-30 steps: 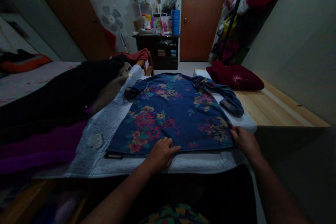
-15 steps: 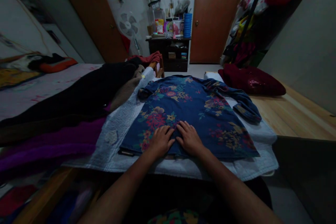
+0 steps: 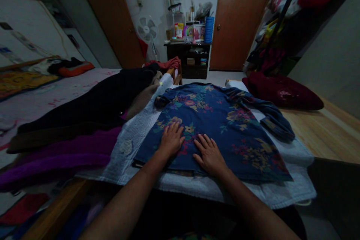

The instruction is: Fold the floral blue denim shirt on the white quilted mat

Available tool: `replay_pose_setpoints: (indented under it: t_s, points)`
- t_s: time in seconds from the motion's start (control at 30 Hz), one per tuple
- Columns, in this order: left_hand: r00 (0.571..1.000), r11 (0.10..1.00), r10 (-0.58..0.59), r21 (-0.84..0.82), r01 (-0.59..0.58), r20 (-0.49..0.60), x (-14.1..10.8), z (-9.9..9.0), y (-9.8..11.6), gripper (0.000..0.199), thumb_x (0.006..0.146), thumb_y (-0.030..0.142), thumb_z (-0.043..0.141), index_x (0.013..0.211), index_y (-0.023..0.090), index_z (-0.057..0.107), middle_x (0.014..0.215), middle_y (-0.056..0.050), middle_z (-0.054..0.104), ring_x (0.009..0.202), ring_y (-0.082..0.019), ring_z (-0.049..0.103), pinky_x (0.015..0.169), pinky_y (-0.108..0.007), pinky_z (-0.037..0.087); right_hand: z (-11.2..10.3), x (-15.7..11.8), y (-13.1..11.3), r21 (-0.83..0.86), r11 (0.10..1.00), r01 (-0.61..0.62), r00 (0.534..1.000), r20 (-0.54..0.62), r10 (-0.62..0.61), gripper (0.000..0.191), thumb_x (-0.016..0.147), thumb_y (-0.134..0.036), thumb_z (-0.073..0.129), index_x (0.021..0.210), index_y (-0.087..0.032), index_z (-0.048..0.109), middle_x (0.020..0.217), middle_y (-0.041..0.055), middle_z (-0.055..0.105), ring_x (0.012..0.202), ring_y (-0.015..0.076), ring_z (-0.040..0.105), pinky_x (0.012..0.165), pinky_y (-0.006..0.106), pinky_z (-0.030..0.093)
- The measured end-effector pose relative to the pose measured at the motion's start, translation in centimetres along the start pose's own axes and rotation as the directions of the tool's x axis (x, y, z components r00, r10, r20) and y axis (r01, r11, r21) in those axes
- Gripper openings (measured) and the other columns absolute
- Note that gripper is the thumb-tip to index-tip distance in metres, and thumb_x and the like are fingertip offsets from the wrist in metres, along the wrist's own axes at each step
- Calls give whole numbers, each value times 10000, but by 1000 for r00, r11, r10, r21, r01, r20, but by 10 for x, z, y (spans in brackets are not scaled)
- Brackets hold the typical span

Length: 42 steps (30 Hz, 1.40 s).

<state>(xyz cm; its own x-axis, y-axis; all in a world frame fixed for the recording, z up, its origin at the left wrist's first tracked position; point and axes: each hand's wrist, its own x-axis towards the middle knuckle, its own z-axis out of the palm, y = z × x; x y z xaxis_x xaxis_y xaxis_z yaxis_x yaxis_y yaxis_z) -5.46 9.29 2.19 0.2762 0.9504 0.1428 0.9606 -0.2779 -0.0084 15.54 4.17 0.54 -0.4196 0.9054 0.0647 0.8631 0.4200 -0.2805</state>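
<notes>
A blue floral garment [image 3: 208,120] lies spread out on a pale quilted cloth [image 3: 126,142], its sleeves reaching out toward the far left and the right. My left hand [image 3: 172,138] rests flat on the left half of the garment with fingers spread. Palm down near the garment's lower middle, my right hand [image 3: 209,153] touches the fabric, its fingers also apart. Neither hand grips anything.
Dark and purple clothes [image 3: 70,150] are heaped at the left, beside a bed [image 3: 64,93]. A maroon bundle [image 3: 281,92] sits on a wooden surface [image 3: 312,127] at right. Behind stand a fan [image 3: 147,29] and a dark cabinet [image 3: 184,60].
My left hand has slid forward and a little left over the garment, so the hands are farther apart. The view has shifted, with the scene appearing farther right.
</notes>
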Motion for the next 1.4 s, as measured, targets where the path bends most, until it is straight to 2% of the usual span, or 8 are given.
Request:
replay_pose_setpoints:
  t_s: [0.17, 0.37, 0.53, 0.7, 0.9, 1.07, 1.2, 1.4]
  points:
    - [952, 973, -228, 10, 231, 202, 22, 18, -34, 738, 894, 684, 344, 1490, 247, 351, 1559, -161, 310, 1430, -397, 250, 1110, -537, 243, 2, 1, 2, 0, 1000, -3, 1000, 1, 3, 607, 942, -540, 422, 1470, -242, 402, 1586, 76, 262, 1470, 292, 163, 1166, 514, 163]
    - [855, 879, -477, 108, 464, 204, 44, 11, -63, 676, 927, 606, 329, 1450, 188, 420, 1497, -227, 386, 1369, -414, 358, 1045, -558, 314, 6, 1, 4, 1, 1000, 6, 1000, -7, -6, 612, 942, -546, 417, 1472, -241, 400, 1593, 66, 243, 1474, 291, 146, 1171, 509, 155]
    - [985, 986, -167, 14, 167, 35, 42, 26, -47, 547, 980, 452, 318, 1470, 215, 379, 1562, -118, 323, 1439, -296, 266, 1129, -470, 251, 3, 1, 3, 1, 1000, 3, 1000, -12, -3, 607, 944, -546, 412, 1471, -244, 400, 1593, 66, 248, 1473, 286, 155, 1174, 503, 152]
    - [981, 986, -165, -13, 167, 98, 37, 28, -53, 627, 955, 576, 317, 1481, 237, 354, 1544, -110, 361, 1419, -309, 307, 1121, -504, 261, 1, 0, 2, 0, 1000, 1, 1000, -11, -1, 597, 944, -534, 422, 1465, -242, 411, 1589, 66, 259, 1471, 287, 164, 1174, 502, 160]
    - [994, 995, -97, -15, 98, 56, 29, 21, -78, 485, 987, 430, 330, 1366, 185, 505, 1451, -110, 490, 1372, -253, 389, 1134, -412, 280, 1, 0, 2, 7, 1000, 1, 1000, -19, -1, 570, 955, -520, 411, 1456, -247, 423, 1583, 57, 278, 1468, 277, 179, 1171, 496, 176]
    - [989, 989, -146, -7, 146, -1, 13, 13, -85, 376, 967, 325, 373, 1244, 190, 588, 1329, -103, 589, 1277, -244, 485, 1090, -409, 340, 6, -1, 4, -12, 983, -186, 980, -78, 184, 632, 960, -536, 379, 1481, -179, 377, 1580, 131, 262, 1453, 312, 219, 1152, 502, 191]
    - [980, 983, -181, 25, 184, -82, 8, 4, -60, 343, 927, 213, 396, 1183, 158, 618, 1306, -138, 602, 1281, -295, 476, 1113, -513, 283, 8, 0, 5, -31, 962, -272, 958, -97, 268, 664, 949, -565, 382, 1485, -174, 369, 1573, 156, 269, 1451, 343, 208, 1137, 542, 187]
    - [986, 940, 166, -298, -164, -17, 7, 15, 40, 418, 971, 276, 390, 1357, 168, 509, 1473, -88, 476, 1399, -216, 364, 1153, -431, 289, 1, 4, 25, 3, 975, -221, 975, -12, 221, 561, 980, -365, 332, 1484, -121, 357, 1560, 118, 315, 1441, 257, 265, 1156, 430, 218]
